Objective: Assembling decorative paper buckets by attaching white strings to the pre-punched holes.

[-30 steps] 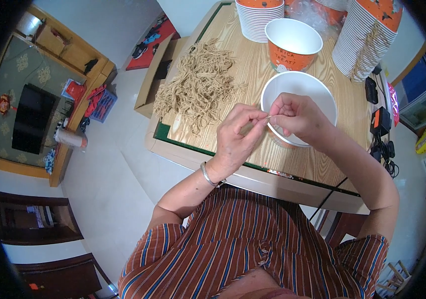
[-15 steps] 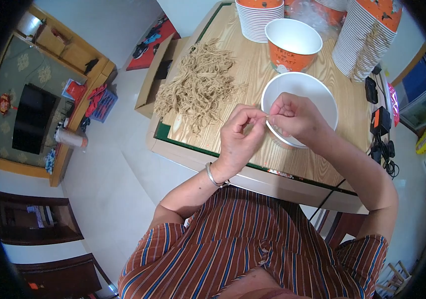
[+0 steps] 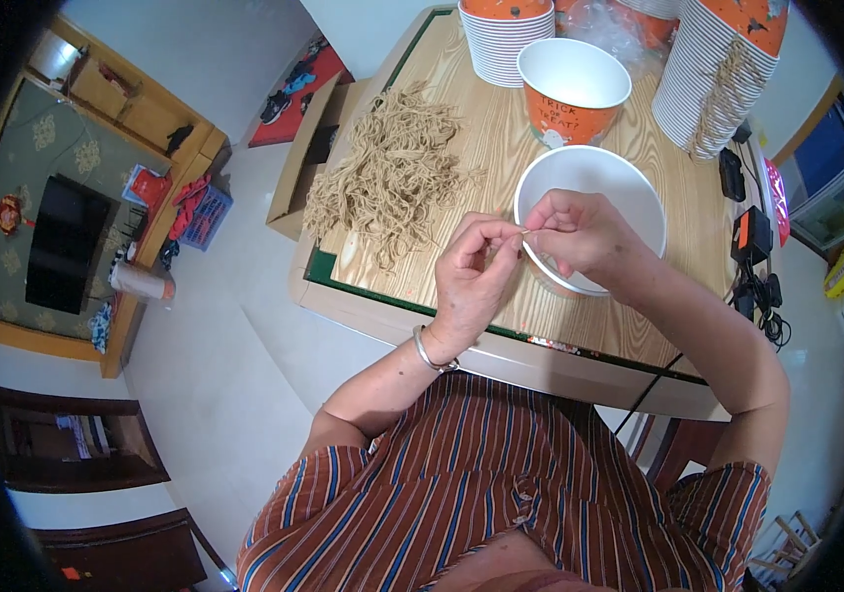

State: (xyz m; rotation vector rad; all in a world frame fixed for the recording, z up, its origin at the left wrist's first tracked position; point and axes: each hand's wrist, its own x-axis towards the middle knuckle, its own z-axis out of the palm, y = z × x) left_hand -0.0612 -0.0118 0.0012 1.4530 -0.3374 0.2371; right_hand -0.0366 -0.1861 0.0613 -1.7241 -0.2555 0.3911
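My left hand (image 3: 476, 276), with a silver bangle on the wrist, pinches thumb against forefinger. My right hand (image 3: 582, 232) does the same, and the fingertips of both hands meet. A short bit of tan twine (image 3: 526, 232) just shows between them; the rest is hidden by the fingers. Both hands are above the near left rim of a round paper bucket (image 3: 629, 187), white inside. Left of it lies a loose, tangled heap of tan twine (image 3: 387, 173). Behind it stands an orange printed paper bucket (image 3: 572, 113), open side up.
Stacks of nested buckets stand at the back (image 3: 509, 44) and back right (image 3: 713, 84), the right one with twine strands down its side. Clear plastic wrap (image 3: 604, 30) lies between them. A black adapter (image 3: 752, 237) and cables are at the table's right edge. A cardboard box (image 3: 303, 163) stands left.
Both hands keep their pinch at nearly the same spot over the bucket's rim. The whole view has shifted slightly; the buckets and the twine heap stay in place.
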